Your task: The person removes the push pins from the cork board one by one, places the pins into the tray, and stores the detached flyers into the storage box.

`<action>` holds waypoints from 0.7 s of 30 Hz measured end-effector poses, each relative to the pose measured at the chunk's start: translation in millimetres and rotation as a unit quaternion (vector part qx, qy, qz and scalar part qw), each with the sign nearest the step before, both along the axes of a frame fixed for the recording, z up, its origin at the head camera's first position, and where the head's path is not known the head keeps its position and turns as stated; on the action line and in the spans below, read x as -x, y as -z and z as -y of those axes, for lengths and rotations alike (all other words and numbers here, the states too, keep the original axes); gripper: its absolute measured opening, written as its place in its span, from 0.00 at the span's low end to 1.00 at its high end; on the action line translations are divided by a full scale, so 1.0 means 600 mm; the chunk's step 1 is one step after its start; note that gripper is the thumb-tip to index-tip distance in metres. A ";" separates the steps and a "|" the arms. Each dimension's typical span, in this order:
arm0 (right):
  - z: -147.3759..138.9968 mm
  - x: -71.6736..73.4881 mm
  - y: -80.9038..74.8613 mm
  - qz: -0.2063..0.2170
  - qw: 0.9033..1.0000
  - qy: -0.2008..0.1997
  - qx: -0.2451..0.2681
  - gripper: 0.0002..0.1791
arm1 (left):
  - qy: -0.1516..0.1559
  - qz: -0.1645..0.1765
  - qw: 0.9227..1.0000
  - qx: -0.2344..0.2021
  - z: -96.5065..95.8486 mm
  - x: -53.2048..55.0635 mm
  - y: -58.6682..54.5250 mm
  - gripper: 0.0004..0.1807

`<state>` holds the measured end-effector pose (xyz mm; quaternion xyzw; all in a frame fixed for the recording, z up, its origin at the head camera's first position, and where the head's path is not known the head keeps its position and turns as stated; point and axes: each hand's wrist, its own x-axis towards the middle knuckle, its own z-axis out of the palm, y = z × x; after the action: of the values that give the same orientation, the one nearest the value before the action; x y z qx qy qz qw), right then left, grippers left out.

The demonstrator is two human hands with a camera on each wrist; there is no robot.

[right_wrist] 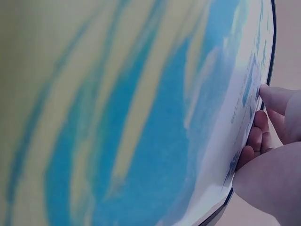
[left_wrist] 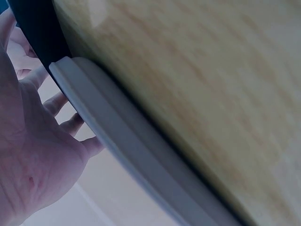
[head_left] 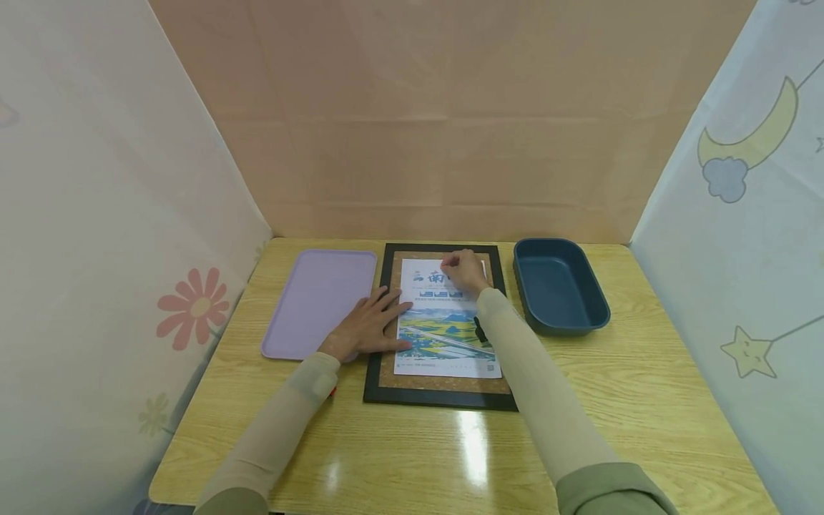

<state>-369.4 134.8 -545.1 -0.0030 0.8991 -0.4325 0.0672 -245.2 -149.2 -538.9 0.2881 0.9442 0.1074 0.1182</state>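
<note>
A printed poster [head_left: 444, 343] with blue characters and a green-yellow landscape lies on a cork board [head_left: 444, 384] with a black frame. My left hand [head_left: 370, 325] rests palm down, fingers spread, across the board's left side and the poster's left edge. Near the poster's top, my right hand [head_left: 465, 270] has curled fingers with the tips at the paper. A tiny red spot, which looks like a push pin [head_left: 443, 265], shows between its thumb and finger. In the right wrist view the right fingertips [right_wrist: 263, 92] meet the poster's surface; the pin is hidden there.
A lilac tray [head_left: 292, 315] lies left of the board, partly under my left wrist. To the right stands a dark blue deep container [head_left: 560, 286]. A small red item [head_left: 332, 392] peeks out by my left sleeve. Wall sheets border the wooden table [head_left: 386, 458].
</note>
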 end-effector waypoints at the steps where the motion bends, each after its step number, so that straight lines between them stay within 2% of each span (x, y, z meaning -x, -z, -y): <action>1: 0.001 -0.004 -0.004 0.005 1.000 -0.001 0.002 0.07 | 0.000 0.001 1.000 0.000 0.000 0.001 0.001 0.56; 4: 0.001 -0.008 -0.009 0.013 1.000 -0.005 0.004 0.07 | 0.001 0.003 1.000 -0.001 0.002 0.002 0.001 0.56; 11: -0.003 -0.011 -0.016 -0.001 1.000 -0.019 -0.002 0.08 | -0.001 0.002 1.000 -0.002 0.002 0.005 0.001 0.56; 17: -0.009 -0.016 -0.020 0.017 1.000 -0.016 0.011 0.08 | -0.004 0.007 1.000 -0.003 0.002 0.004 0.003 0.56; 21: -0.014 -0.016 -0.021 0.008 1.000 -0.025 0.003 0.08 | -0.005 0.008 1.000 0.001 0.001 0.003 0.005 0.56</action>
<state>-359.6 143.1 -532.6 -0.0216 0.8969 -0.4334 0.0853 -246.8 -150.1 -541.8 0.2824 0.9448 0.1089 0.1252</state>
